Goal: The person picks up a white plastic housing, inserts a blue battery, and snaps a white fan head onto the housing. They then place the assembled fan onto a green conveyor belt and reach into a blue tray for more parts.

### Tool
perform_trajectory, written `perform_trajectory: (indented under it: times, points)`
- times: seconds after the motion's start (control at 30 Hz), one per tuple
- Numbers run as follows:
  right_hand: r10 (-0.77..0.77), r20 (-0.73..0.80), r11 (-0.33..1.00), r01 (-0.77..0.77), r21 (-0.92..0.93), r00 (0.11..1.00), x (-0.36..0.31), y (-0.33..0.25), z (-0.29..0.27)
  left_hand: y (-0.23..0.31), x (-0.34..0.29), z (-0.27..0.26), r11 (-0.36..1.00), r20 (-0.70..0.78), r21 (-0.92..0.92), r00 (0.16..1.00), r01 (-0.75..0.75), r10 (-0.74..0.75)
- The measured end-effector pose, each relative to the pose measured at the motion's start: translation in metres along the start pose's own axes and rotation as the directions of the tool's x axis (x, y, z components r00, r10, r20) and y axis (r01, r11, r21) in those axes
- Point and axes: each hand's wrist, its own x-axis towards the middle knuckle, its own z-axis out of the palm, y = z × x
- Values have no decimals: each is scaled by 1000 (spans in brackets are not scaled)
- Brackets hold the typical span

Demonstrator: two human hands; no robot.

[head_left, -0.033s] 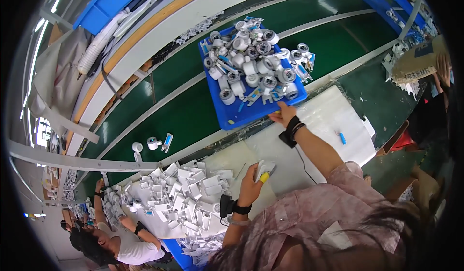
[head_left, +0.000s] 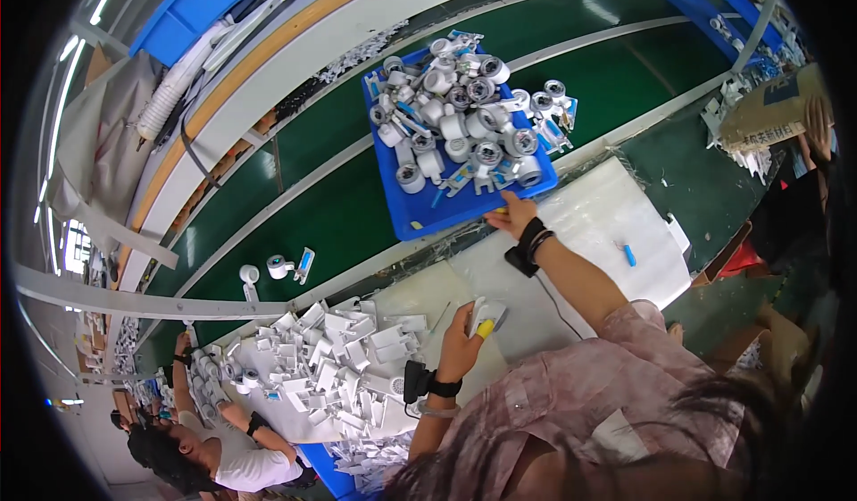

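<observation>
My left hand (head_left: pixel 460 351) is closed around a white plastic part (head_left: pixel 487 312); a yellow cover sits on its thumb. Farther off, my right hand (head_left: pixel 516 215) grips the near rim of a blue tray (head_left: pixel 420 218), and yellow shows at its fingertip too. Heaped in the tray are white round-headed plastic units (head_left: pixel 453 126), some with clear-faced round ends and blue strips. To the left of my left hand lies a pile of white angular plastic parts (head_left: pixel 344 349). My right fingertips are partly hidden at the rim.
Several white units (head_left: pixel 549 108) lie right of the tray on the green conveyor (head_left: pixel 330 202). A small blue piece (head_left: pixel 629 255) rests on the pale sheet (head_left: pixel 580 233). A metal bar (head_left: pixel 134 300) crosses at left; a co-worker (head_left: pixel 241 447) sits there. Another person's hand touches a brown sack (head_left: pixel 772 112).
The blue tray and my right hand have shifted slightly left and toward me. My left hand keeps its hold on the white plastic part.
</observation>
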Motion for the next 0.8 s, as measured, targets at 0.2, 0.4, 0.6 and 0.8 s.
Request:
perform_trajectory:
  times: [0.2, 0.4, 0.6, 0.8]
  points:
    - [122, 128, 992, -118, -35, 984, -18, 35, 24, 34, 2, 34, 993, 39, 94, 997, 70, -73]
    - [150, 160, 980, -126, -154, 976, -32, 31, 21, 58, -4, 35, 987, 118, 150, 991, 53, -71]
    - [431, 664, 806, 69, -587, 611, -105, 26, -18, 61, -6, 27, 1000, 108, 5, 994, 31, -31]
    - [541, 764, 785, 114, -609, 352, -190, -9, -64, 74, -8, 18, 991, 10, -131, 1000, -28, 30]
